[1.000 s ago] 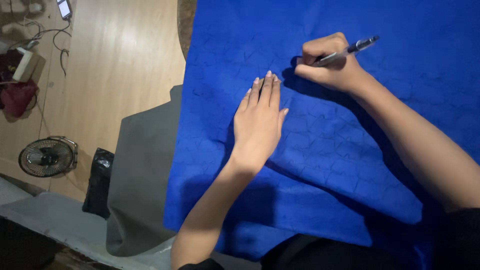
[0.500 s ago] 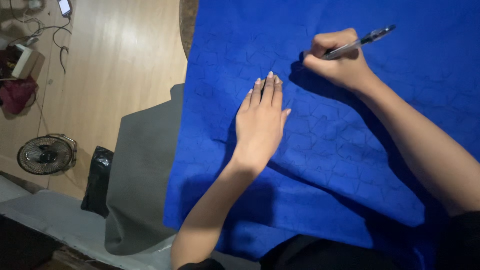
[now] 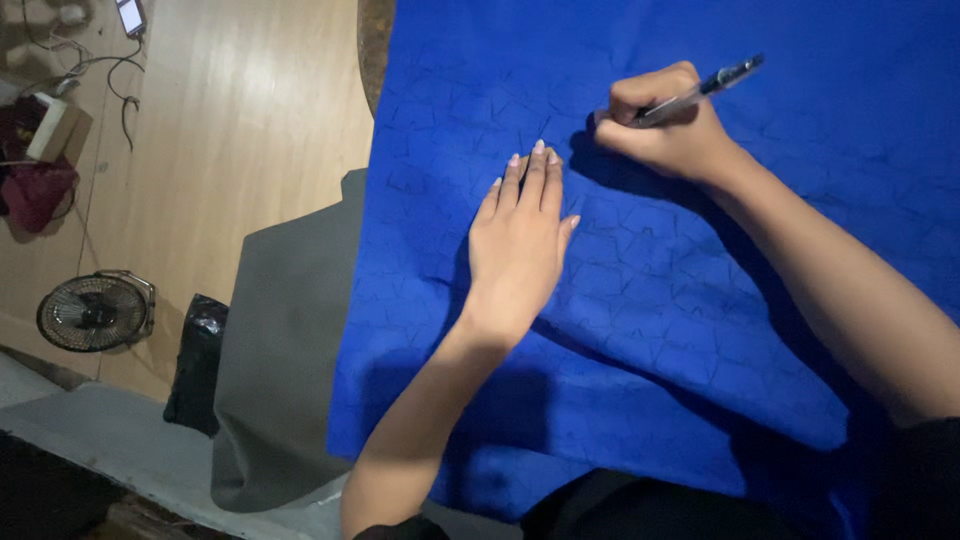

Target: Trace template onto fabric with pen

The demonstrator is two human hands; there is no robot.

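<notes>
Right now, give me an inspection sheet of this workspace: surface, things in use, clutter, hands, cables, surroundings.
Surface: blue fabric spread flat, embossed with a faint tiled pattern, a few soft folds near the lower edge.
Things in use: pen, tip down on the fabric.
Clutter: nothing seen on the fabric.
Hands: left hand lies palm down, fingers together, pressing the fabric; right hand grips the pen in a writing hold.
Cables: dark cords trail across the floor at upper left.
Surroundings: wooden floor; grey cloth beside the fabric's left edge; small fan; black bag; phone; small box over a dark red bundle.
</notes>
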